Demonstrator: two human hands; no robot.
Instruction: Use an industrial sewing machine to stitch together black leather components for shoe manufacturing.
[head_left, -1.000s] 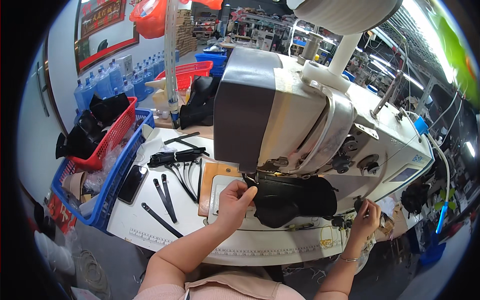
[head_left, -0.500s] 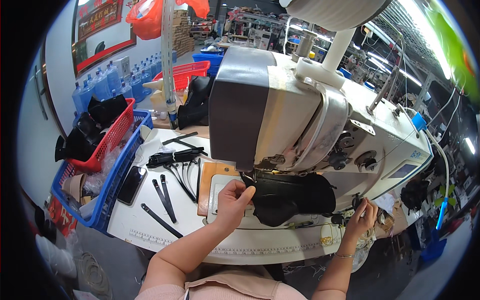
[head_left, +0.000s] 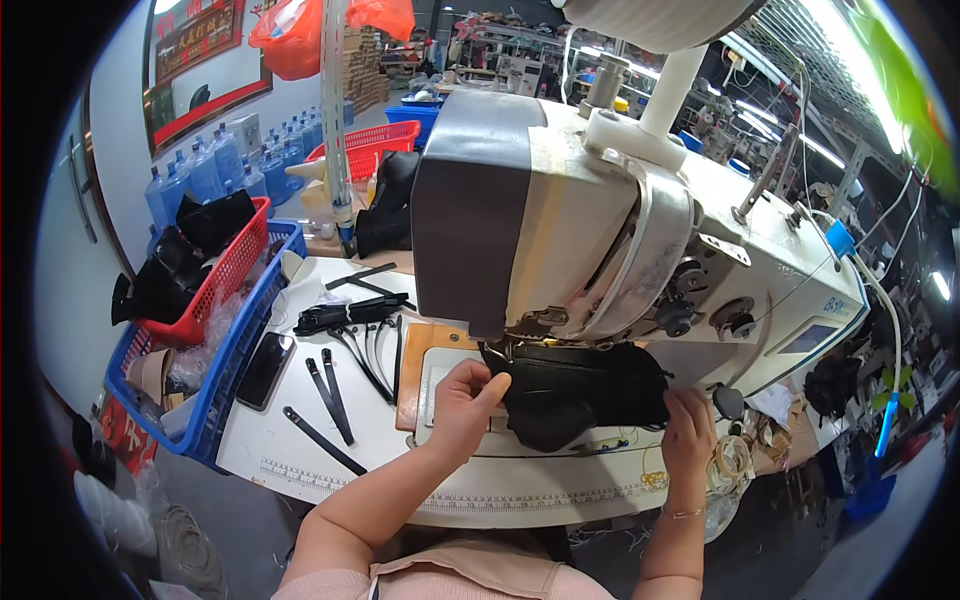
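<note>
A black leather-like piece (head_left: 585,390) lies under the head of a white and grey sewing machine (head_left: 570,230). My left hand (head_left: 468,400) is closed in a pinch on its left edge, close beside the needle area. At the piece's right end, my right hand (head_left: 688,428) has its fingers bent together on the edge. Its fingertips are partly hidden. Just right of that hand a small dark rounded part (head_left: 729,402) stands by the machine bed.
Black straps (head_left: 335,395) and a phone (head_left: 265,370) lie left on the white table (head_left: 400,500). A blue basket (head_left: 205,420) holding a red basket (head_left: 185,325) stands at the left. Scraps and a tape roll (head_left: 735,455) sit at the right.
My right hand has moved left, from the small dark rounded part to the right end of the black piece. My left hand stays in place.
</note>
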